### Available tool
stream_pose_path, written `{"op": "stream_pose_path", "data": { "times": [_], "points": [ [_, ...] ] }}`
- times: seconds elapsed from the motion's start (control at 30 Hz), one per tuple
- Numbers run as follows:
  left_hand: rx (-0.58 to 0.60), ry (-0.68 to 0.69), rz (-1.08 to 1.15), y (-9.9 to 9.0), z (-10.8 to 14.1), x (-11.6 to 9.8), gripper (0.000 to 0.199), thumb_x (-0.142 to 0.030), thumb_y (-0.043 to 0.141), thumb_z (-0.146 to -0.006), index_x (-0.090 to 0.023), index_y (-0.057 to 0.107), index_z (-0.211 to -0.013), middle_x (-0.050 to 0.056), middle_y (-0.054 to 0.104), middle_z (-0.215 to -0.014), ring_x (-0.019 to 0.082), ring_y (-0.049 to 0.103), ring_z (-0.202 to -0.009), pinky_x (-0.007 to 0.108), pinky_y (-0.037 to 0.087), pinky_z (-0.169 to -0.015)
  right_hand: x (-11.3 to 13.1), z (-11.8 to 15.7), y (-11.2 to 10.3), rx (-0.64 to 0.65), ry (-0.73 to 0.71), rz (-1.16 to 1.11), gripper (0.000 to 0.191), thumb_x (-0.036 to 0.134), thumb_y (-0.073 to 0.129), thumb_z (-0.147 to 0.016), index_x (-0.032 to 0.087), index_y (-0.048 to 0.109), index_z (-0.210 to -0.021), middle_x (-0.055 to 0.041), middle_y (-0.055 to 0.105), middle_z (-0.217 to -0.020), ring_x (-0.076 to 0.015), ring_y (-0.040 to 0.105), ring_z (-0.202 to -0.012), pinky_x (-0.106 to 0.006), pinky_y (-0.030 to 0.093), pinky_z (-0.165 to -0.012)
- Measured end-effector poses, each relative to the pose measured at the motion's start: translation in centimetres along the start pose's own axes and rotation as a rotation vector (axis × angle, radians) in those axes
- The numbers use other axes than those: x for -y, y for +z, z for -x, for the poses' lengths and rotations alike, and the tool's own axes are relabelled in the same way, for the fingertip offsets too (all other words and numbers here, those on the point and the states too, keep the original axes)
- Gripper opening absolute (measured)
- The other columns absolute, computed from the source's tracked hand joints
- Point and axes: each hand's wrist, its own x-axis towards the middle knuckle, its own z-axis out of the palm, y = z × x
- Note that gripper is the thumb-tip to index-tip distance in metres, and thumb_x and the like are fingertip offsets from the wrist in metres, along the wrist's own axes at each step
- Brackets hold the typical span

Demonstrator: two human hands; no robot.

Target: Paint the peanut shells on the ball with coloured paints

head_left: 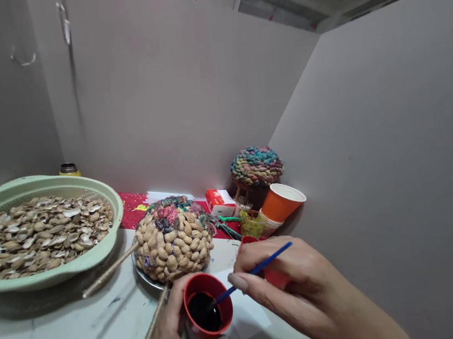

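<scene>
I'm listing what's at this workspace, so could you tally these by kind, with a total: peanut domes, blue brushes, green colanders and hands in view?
Peanut domes: 2 (front dome, back dome)
Blue brush: 1
Green colander: 1
Hands: 2 (left hand, right hand)
Total: 6

On the table, we have the colander at our left, with peanut shells inside it. Right of it, the peanut-covered dome sits on a dish, and 2 sticks jut out from its near-left side. Before the dome, our left hand holds a cup; our right hand holds a paintbrush reaching into it. Beyond that hand lies a tilted paper cup, a 2nd peanut-covered dome behind it.
</scene>
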Motion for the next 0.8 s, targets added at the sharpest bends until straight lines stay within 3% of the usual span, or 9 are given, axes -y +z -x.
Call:
{"op": "stream_pose_path", "data": {
  "times": [0.17,0.37,0.53,0.8],
  "points": [
    [0.013,-0.013,0.056,-0.2,0.1,0.5,0.055,-0.049,0.070,-0.081,-0.028,0.050,-0.128,0.005,0.063,-0.122,0.027,0.062,-0.112,0.039,0.049,-0.096,-0.5,-0.6,-0.2,-0.076,0.096,0.045,0.026,0.025,0.056,-0.096,0.017,0.061,-0.072,0.0010,0.060,-0.059,-0.0083,0.049,-0.049,-0.020,0.038,-0.046],
    [0.014,-0.012,0.047,-0.2,-0.1,0.9,0.062,-0.052,0.070,-0.080,-0.024,0.047,-0.130,0.011,0.061,-0.129,0.030,0.060,-0.117,0.043,0.044,-0.102,-1.5,-1.0,0.0,-0.356,0.200,-0.164,0.029,0.032,0.061,-0.094,0.017,0.065,-0.069,0.0003,0.064,-0.055,-0.0099,0.058,-0.044,-0.019,0.045,-0.042],
    [0.025,-0.025,0.089,-0.1,-0.3,0.3,0.056,-0.051,0.068,-0.080,-0.024,0.050,-0.126,0.009,0.064,-0.121,0.028,0.062,-0.109,0.039,0.048,-0.094,-2.4,-1.6,1.5,-0.695,0.118,-0.202,0.018,0.026,0.066,-0.091,0.019,0.069,-0.075,0.0024,0.066,-0.057,-0.0089,0.059,-0.044,-0.017,0.048,-0.042],
    [0.038,-0.065,0.139,0.2,-0.2,0.5,0.056,-0.040,0.073,-0.076,-0.026,0.051,-0.126,0.005,0.065,-0.116,0.026,0.062,-0.105,0.037,0.050,-0.091,-3.5,-2.5,3.6,-0.826,0.000,-0.045,0.012,0.017,0.066,-0.091,0.021,0.069,-0.080,0.0044,0.065,-0.061,-0.0091,0.060,-0.050,-0.019,0.051,-0.050]
  ]
}}
